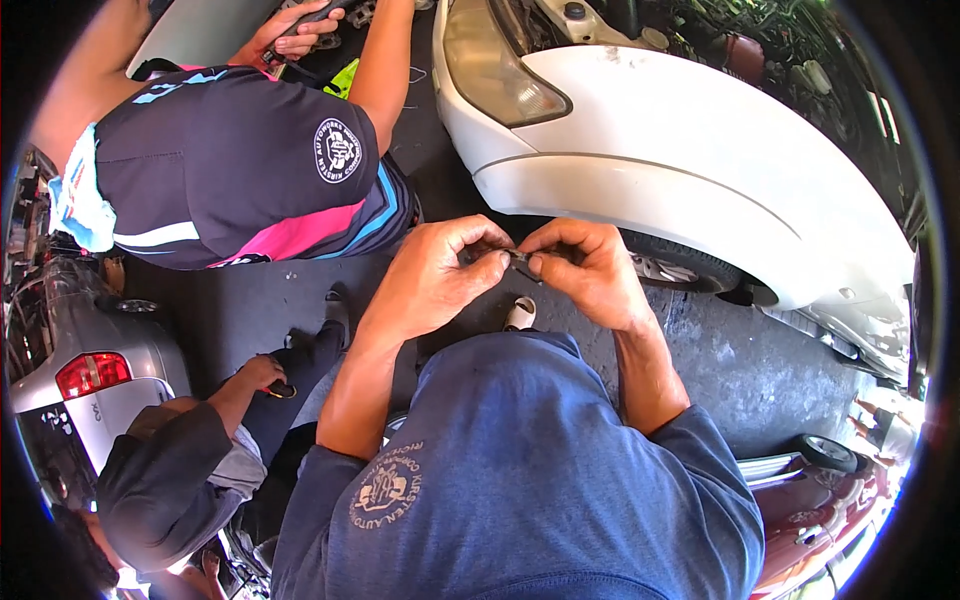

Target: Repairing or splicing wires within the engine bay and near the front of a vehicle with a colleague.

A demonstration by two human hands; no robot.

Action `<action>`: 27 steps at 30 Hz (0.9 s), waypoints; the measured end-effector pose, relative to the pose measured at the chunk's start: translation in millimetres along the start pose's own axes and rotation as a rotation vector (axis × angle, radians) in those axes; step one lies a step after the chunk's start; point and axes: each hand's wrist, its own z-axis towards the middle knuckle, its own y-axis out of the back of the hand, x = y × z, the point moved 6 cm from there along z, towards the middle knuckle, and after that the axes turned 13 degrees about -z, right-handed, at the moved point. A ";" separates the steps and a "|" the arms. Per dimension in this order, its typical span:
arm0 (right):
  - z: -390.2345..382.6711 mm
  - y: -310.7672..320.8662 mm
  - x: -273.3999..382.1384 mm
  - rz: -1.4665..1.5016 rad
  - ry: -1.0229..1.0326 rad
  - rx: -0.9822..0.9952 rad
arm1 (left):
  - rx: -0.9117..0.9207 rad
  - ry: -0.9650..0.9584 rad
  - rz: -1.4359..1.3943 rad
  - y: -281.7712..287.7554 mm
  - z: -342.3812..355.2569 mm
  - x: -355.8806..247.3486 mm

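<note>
Both my hands meet in front of my chest, pinching a small dark part (520, 262) between thumbs and fingertips. My left hand (440, 270) grips its left end, and my right hand (588, 268) has the other side. The part looks thin and short, with a narrow piece angling down; its exact kind is too small to make out. Just beyond my hands stands a white car (640, 120) with its engine bay open, its headlight (505, 75) and front wheel (680, 262) close by.
At the upper left a person in a dark shirt (230, 165) leans in, holding a black tool (315, 18). Another person (165, 480) sits at lower left, near a silver car (100, 340). A dark red car (820, 525) stands at lower right on the grey floor (735, 355).
</note>
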 end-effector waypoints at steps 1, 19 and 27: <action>-0.7 0.2 -0.7 -0.015 -0.019 -0.012 | 0.006 0.003 0.008 -0.5 -0.2 1.0; -12.1 -7.8 21.1 -0.154 0.139 -0.132 | -0.045 0.026 -0.116 -14.8 -8.3 18.8; -12.4 -23.1 -4.8 0.219 0.063 -0.098 | -0.152 -0.048 -0.193 -17.8 -13.3 24.7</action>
